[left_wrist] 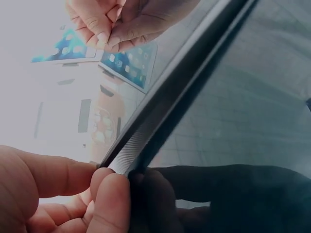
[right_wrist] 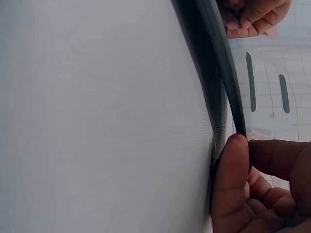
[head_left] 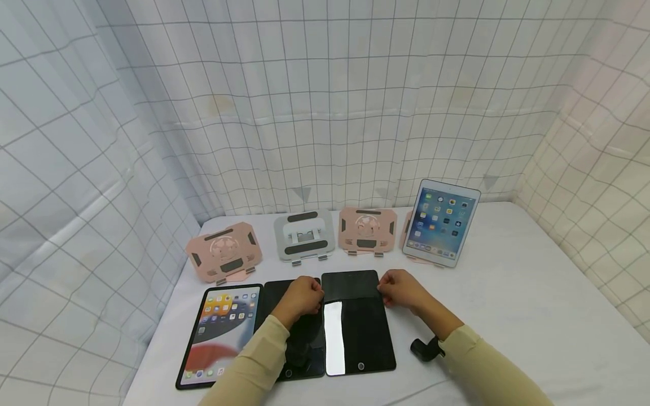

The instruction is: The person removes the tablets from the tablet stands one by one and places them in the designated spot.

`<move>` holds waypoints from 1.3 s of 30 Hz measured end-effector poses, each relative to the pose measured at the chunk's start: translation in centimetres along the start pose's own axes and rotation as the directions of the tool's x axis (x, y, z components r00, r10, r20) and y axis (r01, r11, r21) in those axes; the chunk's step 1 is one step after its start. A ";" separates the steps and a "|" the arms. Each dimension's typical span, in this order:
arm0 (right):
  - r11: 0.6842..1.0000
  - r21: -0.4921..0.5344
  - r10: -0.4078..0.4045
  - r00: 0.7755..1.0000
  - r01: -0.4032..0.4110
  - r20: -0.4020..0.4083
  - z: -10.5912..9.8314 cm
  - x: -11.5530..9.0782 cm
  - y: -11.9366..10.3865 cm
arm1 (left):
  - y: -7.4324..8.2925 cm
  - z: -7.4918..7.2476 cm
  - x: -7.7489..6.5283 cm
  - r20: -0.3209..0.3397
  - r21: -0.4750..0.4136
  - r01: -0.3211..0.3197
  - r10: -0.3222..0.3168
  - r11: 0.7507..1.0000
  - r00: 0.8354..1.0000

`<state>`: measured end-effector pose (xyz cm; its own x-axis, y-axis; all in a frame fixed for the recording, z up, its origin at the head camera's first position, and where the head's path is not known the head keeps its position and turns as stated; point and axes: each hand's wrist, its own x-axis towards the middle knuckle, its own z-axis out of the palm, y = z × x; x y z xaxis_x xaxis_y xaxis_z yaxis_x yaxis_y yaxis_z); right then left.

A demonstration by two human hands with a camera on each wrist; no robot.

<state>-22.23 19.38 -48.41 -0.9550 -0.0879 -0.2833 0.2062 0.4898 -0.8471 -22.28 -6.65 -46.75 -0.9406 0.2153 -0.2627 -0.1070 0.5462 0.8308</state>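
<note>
A black tablet (head_left: 365,332) with a dark, glossy screen lies in front of the person, a bright white reflection down its left side. My left hand (head_left: 306,294) pinches its left edge near the top between thumb and fingers. On the opposite edge, my right hand (head_left: 403,290) pinches at about the same height. The left wrist view shows the left fingertips (left_wrist: 111,196) at the thin rim, mirrored in the dark screen. Close up in the right wrist view, thumb and finger grip the black rim (right_wrist: 228,87) beside a pale, shiny screen (right_wrist: 116,121).
Left of it lie another black tablet (head_left: 313,332), partly under the left arm, and a lit tablet (head_left: 215,332). Behind stand a pink stand (head_left: 238,245), a grey stand (head_left: 304,237), another pink stand (head_left: 367,243) and a lit white tablet (head_left: 443,223) propped up. Gridded curtains (head_left: 355,113) enclose the table.
</note>
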 end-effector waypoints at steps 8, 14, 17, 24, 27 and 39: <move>0.999 -0.047 0.014 1.000 -0.015 -0.021 0.1 -0.1 -0.5 | -0.1 0.2 0.2 -0.029 0.090 -0.009 0.011 0.996 1.000; 0.997 -0.070 0.021 1.000 -0.022 -0.021 0.2 -0.1 -0.7 | -0.1 0.1 0.2 -0.032 0.059 0.011 -0.009 0.998 0.999; 0.996 -0.083 0.021 1.000 -0.023 -0.019 0.2 0.0 -0.6 | 0.0 0.2 0.2 -0.036 0.056 0.011 -0.009 0.998 0.999; 0.994 -0.106 0.013 1.000 -0.014 -0.013 0.1 0.1 -0.7 | 0.0 0.2 0.3 -0.041 0.059 0.016 -0.014 0.998 0.999; 0.994 -0.111 0.009 1.000 -0.010 -0.013 0.1 0.1 -0.6 | -0.1 0.2 0.2 -0.042 0.046 0.016 -0.014 0.999 0.999; 0.994 -0.112 -0.002 1.000 0.000 -0.023 0.2 0.2 -0.5 | -0.2 0.1 0.2 -0.037 0.036 0.002 0.000 0.999 0.999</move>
<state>-22.47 18.93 -48.11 -0.9601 -0.0689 -0.2710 0.1815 0.5836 -0.7915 -22.39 -6.62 -47.06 -0.9519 0.1847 -0.2444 -0.0969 0.5753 0.8122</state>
